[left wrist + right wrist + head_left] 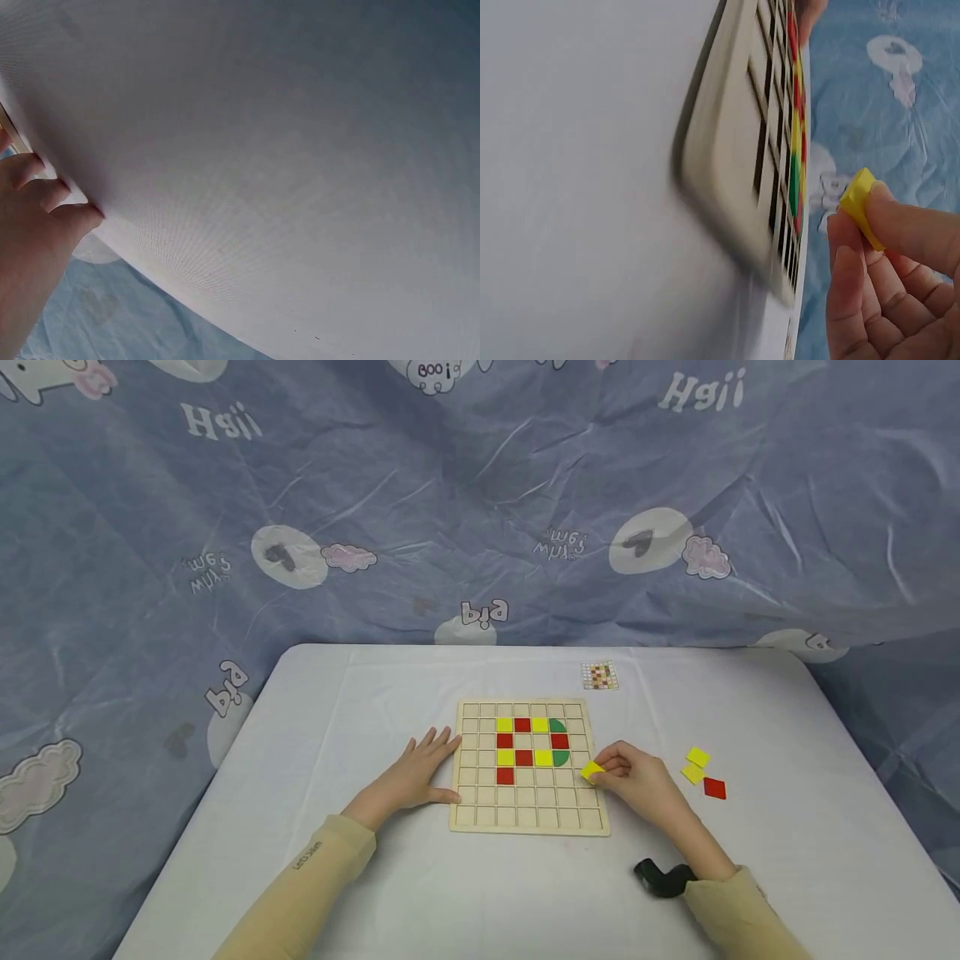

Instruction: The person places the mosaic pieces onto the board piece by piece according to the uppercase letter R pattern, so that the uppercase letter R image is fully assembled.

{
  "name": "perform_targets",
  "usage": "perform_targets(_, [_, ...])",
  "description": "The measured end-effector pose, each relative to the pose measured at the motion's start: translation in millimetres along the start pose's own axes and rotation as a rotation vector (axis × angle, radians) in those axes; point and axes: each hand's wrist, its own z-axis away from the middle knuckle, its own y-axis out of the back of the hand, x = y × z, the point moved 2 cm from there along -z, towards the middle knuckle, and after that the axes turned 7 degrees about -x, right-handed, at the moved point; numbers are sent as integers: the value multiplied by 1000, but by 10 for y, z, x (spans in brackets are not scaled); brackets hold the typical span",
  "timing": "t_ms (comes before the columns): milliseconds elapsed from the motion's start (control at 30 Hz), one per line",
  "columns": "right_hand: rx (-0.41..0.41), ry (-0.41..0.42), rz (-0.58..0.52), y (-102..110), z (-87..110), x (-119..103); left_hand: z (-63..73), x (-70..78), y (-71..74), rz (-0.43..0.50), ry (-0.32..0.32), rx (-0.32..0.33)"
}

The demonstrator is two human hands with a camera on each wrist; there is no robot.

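Observation:
A square wooden grid board point(528, 818) lies on the white table, its upper middle filled with red and yellow square tiles and two green rounded pieces. My left hand point(414, 774) is spread at the board's left edge, thumb and fingertips right at the rim; the left wrist view shows its fingers point(75, 217) reaching down to the cloth. Between thumb and fingers my right hand point(637, 781) pinches a yellow tile point(862, 199), held over the board's right edge. In the right wrist view the tile is tilted and raised beside the board.
Two yellow tiles point(693, 773) and a red tile point(715, 788) lie right of the right hand. A small printed pattern card point(599, 676) sits behind the board. A black curved object point(663, 878) lies near the right sleeve. A patterned blue curtain point(480, 510) hangs behind the table.

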Motion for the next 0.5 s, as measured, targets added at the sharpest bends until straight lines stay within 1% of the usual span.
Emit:
perform_targets(133, [-52, 50, -53, -186, -73, -196, 8, 7, 9, 4, -4, 0])
perform_targets(267, [-106, 98, -66, -378, -137, -355, 17, 11, 11, 8, -7, 2])
perform_targets(367, [-138, 119, -76, -500, -183, -447, 16, 11, 14, 11, -8, 2])
perform_targets(500, [-160, 138, -87, -633, -240, -543, 11, 9, 11, 10, -6, 2])
